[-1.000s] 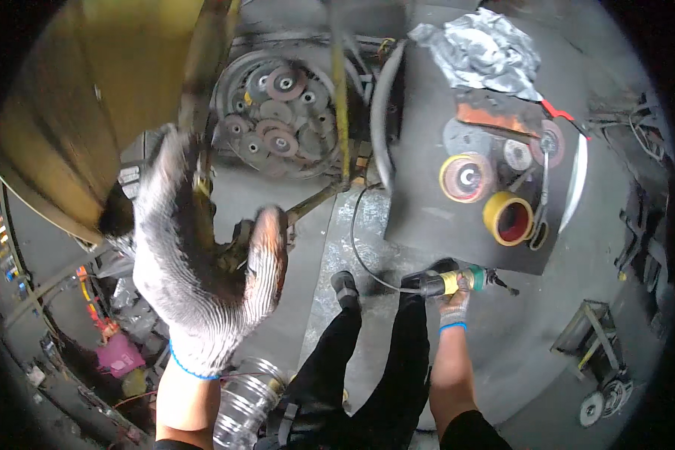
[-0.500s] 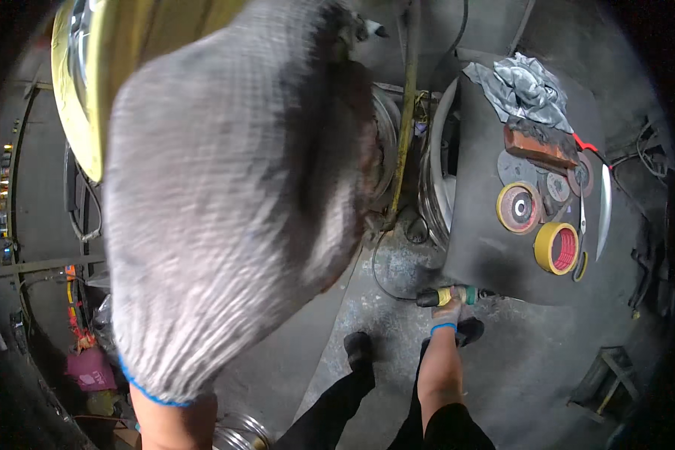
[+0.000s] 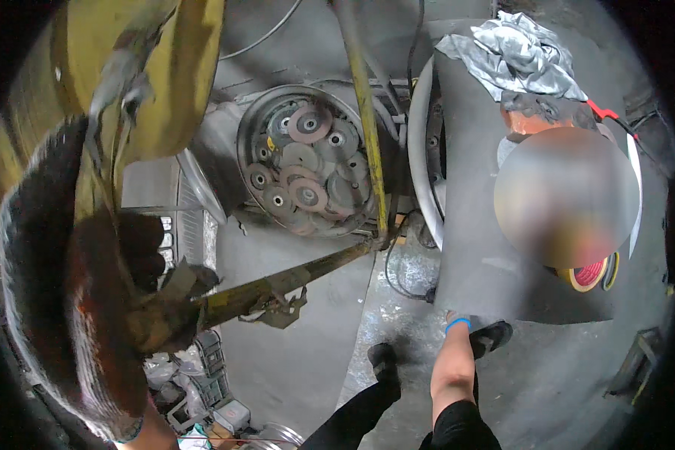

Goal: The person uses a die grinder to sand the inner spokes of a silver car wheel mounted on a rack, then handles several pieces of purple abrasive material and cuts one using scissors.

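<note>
My left hand (image 3: 82, 300), in a dark-stained knitted glove, looms large at the left. Its fingers appear curled around the near end of a worn yellow metal frame bar (image 3: 277, 285). Ragged grey strips hang beside it from a yellow panel-like piece (image 3: 180, 82). My right hand (image 3: 456, 319), with a blue cuff edge, reaches under the near edge of a grey-topped table (image 3: 469, 262). The table edge hides its fingers and anything in them.
A round metal tub (image 3: 245, 142) full of used grinding discs (image 3: 307, 193) stands behind the bar. On the table lie a crumpled silvery cloth (image 3: 521, 52), an orange brick (image 3: 529, 122) and a yellow tape roll (image 3: 589, 276). A round blurred patch covers other items. A crate (image 3: 210, 367) sits lower left.
My left hand has moved left and down from across the middle, uncovering the tub and bar. The power tool seen in my right hand is now hidden beneath the table edge.
</note>
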Tool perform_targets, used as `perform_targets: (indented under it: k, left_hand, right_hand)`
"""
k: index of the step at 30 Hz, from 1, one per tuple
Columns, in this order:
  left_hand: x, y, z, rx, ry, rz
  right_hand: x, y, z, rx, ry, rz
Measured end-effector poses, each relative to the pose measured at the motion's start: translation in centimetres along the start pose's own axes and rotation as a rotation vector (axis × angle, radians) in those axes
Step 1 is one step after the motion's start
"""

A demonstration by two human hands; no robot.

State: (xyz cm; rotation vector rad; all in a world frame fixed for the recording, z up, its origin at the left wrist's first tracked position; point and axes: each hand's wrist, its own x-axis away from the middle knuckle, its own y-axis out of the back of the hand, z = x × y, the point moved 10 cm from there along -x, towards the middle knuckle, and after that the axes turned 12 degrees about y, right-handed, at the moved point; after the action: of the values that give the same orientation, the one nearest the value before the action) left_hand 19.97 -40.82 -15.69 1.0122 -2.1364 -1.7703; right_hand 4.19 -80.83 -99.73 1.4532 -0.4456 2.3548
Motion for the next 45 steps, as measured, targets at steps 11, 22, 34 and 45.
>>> perform_targets:
  k: [11, 22, 34, 45]
  left_hand:
    - [-1.1, -2.5, 1.2, 0.481, 0.571, 0.306]
    - [-3.7, -1.1, -1.0, -0.045, 0.274, 0.233]
    - [-2.8, 0.4, -1.2, 0.033, 0.192, -0.002]
    - [-4.5, -2.1, 0.1, -0.042, 0.355, 0.287]
  right_hand:
    - [18.6, -8.8, 2.3, 1.719, 0.379, 0.722]
    - [51.3, -20.8, 18.2, 1.285, 0.221, 1.742]
    - [48.1, -37.0, 54.7, 1.365, 1.167, 0.677]
    - [39.0, -59.9, 48.7, 1.964, 1.773, 1.191]
